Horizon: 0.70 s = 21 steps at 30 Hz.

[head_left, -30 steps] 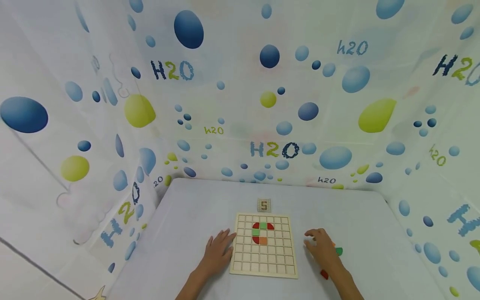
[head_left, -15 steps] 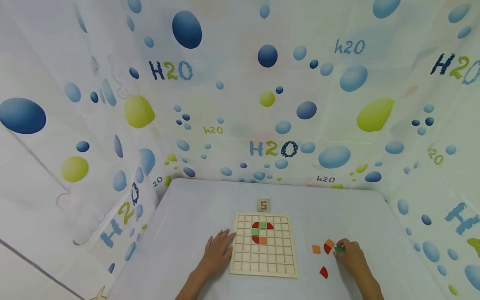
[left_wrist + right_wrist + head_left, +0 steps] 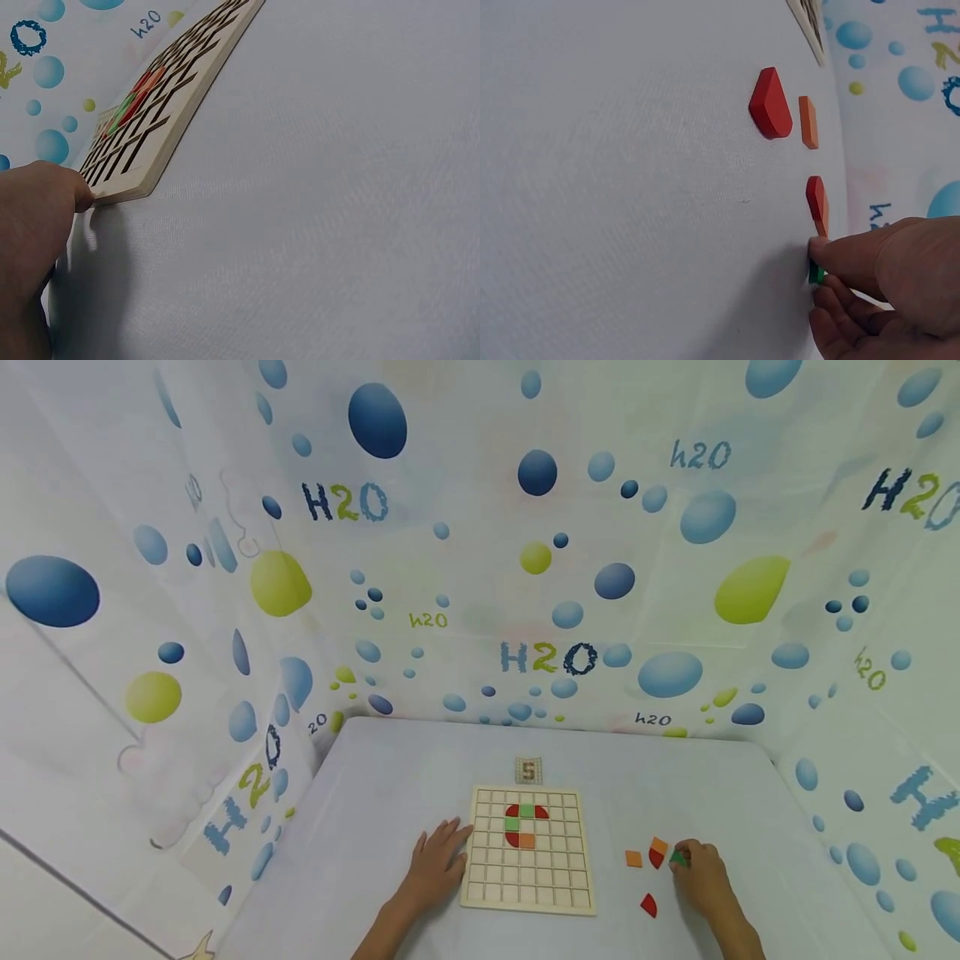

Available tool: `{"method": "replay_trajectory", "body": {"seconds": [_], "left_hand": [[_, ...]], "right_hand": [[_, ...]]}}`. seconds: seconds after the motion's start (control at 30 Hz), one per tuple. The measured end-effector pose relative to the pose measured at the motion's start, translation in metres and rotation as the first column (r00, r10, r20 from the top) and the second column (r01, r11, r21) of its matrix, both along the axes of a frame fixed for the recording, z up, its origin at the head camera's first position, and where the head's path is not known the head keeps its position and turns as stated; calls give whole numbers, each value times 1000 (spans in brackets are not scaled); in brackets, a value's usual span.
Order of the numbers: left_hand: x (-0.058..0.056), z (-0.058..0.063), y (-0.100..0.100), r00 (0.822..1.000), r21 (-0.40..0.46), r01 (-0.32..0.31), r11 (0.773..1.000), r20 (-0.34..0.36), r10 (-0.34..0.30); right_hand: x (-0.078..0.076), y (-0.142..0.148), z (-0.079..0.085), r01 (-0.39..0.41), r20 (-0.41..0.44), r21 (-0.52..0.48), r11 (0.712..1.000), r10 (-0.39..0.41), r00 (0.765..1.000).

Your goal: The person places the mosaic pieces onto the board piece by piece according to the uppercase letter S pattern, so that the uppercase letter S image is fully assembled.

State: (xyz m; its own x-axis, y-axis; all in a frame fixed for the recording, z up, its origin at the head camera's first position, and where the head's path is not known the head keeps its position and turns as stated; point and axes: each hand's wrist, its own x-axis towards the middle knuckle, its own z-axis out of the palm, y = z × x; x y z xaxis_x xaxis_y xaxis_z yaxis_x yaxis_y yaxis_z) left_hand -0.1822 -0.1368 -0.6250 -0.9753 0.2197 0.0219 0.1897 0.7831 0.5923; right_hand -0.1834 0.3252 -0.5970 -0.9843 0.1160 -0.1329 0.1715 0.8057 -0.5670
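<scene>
A pale wooden grid board (image 3: pixel 525 889) lies on the table, with red, light green and orange tiles set in a curve in its upper cells. My left hand (image 3: pixel 433 870) lies along the board's left edge, fingers spread and touching it; in the left wrist view the thumb (image 3: pixel 81 193) meets the board's corner. At the right, my right hand (image 3: pixel 703 875) pinches a green tile (image 3: pixel 678 857) between thumb and fingers, low at the table. Just left of it are an orange tile (image 3: pixel 659 845) and a red quarter-round tile (image 3: pixel 656 858), touching each other.
Another orange tile (image 3: pixel 633 858) and a red quarter-round tile (image 3: pixel 649 906) lie between the board and my right hand. Behind the board sits a small card (image 3: pixel 528 770) with an S-like or 5-like pattern. A bubble-printed curtain (image 3: pixel 465 568) surrounds the white table (image 3: pixel 390 777).
My right hand has moved right, from beside the board to the loose tiles, and taken hold of the green tile, which has turned slightly. The left hand has stayed in place.
</scene>
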Motion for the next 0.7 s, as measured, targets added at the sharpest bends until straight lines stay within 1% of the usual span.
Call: {"method": "replay_trajectory", "body": {"seconds": [0.23,0.4,0.6,0.7], "left_hand": [[0,0,1,1000,-1,0,1000,-6,0],[0,0,1,1000,-4,-3,1000,4,3],[-1,1,2,1000,-6,-3,1000,6,3],[0,0,2,1000,-15,-2,1000,-15,2]], "right_hand": [[-2,1,-8,11,-18,6,1000,-11,1000],[-2,-1,-8,26,-20,9,1000,-25,999],[-3,-2,-3,19,9,11,1000,-19,1000],[-4,-2,4,10,1,9,1000,-10,1000]]}}
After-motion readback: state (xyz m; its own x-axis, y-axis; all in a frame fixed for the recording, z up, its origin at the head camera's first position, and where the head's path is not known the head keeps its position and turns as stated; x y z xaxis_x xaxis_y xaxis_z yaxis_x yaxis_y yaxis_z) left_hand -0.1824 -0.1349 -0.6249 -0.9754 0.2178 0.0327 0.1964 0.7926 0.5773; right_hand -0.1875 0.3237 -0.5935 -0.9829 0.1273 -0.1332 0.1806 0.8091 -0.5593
